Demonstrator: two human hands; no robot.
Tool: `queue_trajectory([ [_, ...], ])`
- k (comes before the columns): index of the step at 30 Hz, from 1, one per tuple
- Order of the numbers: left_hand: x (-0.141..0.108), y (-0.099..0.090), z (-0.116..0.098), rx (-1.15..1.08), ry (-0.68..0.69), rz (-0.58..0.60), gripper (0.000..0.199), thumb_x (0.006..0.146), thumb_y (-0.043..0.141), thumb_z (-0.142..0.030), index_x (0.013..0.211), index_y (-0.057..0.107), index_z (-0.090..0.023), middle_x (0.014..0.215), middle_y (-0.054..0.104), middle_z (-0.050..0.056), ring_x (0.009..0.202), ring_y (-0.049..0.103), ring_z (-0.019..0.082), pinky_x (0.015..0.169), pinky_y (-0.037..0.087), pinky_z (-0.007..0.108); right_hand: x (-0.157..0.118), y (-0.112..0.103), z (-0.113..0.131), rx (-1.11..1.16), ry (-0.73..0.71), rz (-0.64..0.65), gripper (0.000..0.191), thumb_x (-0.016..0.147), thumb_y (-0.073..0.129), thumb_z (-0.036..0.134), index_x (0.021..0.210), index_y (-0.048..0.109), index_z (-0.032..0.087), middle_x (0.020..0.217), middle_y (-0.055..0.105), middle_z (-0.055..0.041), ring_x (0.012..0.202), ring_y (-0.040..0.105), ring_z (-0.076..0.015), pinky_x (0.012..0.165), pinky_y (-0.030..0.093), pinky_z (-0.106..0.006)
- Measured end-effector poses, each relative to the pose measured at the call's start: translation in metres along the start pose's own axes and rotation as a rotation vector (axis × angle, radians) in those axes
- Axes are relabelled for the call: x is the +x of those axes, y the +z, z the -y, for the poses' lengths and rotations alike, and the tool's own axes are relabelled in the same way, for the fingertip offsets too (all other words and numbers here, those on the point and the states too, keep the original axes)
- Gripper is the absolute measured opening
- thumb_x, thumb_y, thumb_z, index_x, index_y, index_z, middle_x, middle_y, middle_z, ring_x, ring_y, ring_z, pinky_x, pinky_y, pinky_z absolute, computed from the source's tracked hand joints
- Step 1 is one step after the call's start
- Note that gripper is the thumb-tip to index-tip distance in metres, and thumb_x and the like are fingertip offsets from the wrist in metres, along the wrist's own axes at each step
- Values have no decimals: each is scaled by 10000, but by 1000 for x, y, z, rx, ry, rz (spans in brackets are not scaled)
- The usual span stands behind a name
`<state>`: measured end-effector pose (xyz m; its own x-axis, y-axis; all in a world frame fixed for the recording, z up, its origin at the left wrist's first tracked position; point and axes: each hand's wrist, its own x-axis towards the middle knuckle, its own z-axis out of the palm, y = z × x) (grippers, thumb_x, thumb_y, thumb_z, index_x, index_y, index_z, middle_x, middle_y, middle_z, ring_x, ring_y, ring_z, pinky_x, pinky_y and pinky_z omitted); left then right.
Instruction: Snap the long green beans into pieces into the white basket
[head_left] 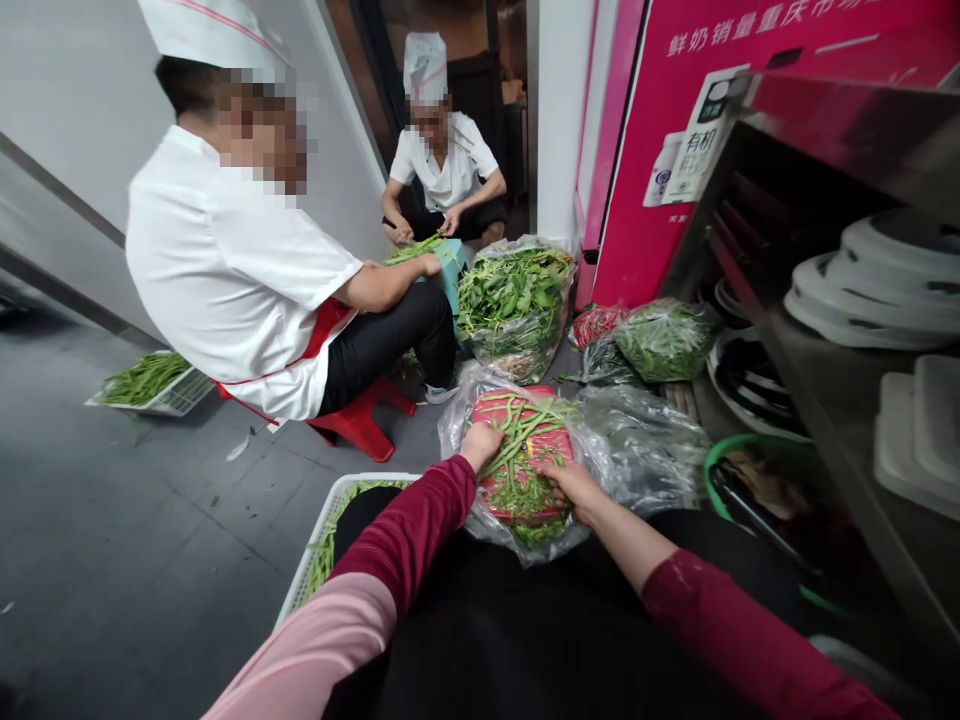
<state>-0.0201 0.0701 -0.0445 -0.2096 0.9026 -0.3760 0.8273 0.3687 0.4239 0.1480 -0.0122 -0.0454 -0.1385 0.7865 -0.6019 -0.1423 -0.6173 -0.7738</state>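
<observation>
My left hand (482,446) is closed around the ends of long green vegetable stalks (517,422), which look bean-like. They lie across a red stool or board (553,448) with clear plastic (454,425) around it. At the near right of this surface, my right hand (574,486) has its fingers curled at the leafy ends, pinching some greens. Loose green trimmings (525,497) are heaped between my hands and toward my lap. Beside my left leg stands a white basket (296,590) containing more green stalks.
Two co-workers in white hats sit ahead, one on a red stool (360,420), both handling greens. A large bag of leafy greens (517,290) stands before me. Another basket (184,393) lies at left. Right are bagged greens (664,340), a green basin (712,470) and a metal shelf (810,400).
</observation>
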Motion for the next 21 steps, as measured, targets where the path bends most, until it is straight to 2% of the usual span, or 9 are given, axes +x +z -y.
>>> queue_trajectory([
  [3,-14,-24,-3,52,107,-65,239,802,446,-287,879,626,-150,891,653,98,865,597,175,754,417,243,-1,-1,2,-5,-20,-6,225,666,613,295,632,408,207,379,272,121,301,197,-44,328,165,-186],
  [6,-42,-41,-7,158,318,-126,273,848,374,-303,984,578,-184,956,631,78,905,577,172,793,406,262,-4,2,11,-19,-195,-70,221,660,616,355,644,454,206,408,344,93,338,286,-73,358,226,-209],
  [10,-79,-41,-15,488,760,-159,274,876,326,-315,955,544,-169,900,599,84,839,568,176,737,424,274,-10,4,27,-135,-618,-224,189,653,618,347,752,578,191,665,583,-3,596,511,-150,560,387,-262],
  [12,-90,-37,-18,581,875,-166,271,884,311,-300,913,541,-160,834,583,76,792,559,168,710,425,269,-12,3,32,-207,-701,-268,163,678,594,344,731,585,189,690,596,-13,632,517,-159,618,391,-276],
  [15,-101,-36,-22,635,963,-193,246,882,322,-275,899,536,-155,797,562,66,765,537,160,702,419,266,-16,1,33,-243,-703,-294,166,689,583,357,685,566,192,616,564,-2,569,482,-147,581,377,-272],
  [17,-103,-40,-22,657,1015,-183,222,874,345,-259,914,538,-158,803,553,63,768,524,158,705,413,268,-20,-2,34,-143,-653,-219,174,678,597,362,692,546,196,604,548,8,510,441,-122,508,349,-250],
  [21,-99,-57,-14,684,1095,-193,229,871,369,-252,1001,545,-184,833,544,56,801,503,165,704,395,282,-29,-16,36,177,-361,226,220,645,645,341,693,488,194,543,483,53,353,228,-38,378,188,-206],
])
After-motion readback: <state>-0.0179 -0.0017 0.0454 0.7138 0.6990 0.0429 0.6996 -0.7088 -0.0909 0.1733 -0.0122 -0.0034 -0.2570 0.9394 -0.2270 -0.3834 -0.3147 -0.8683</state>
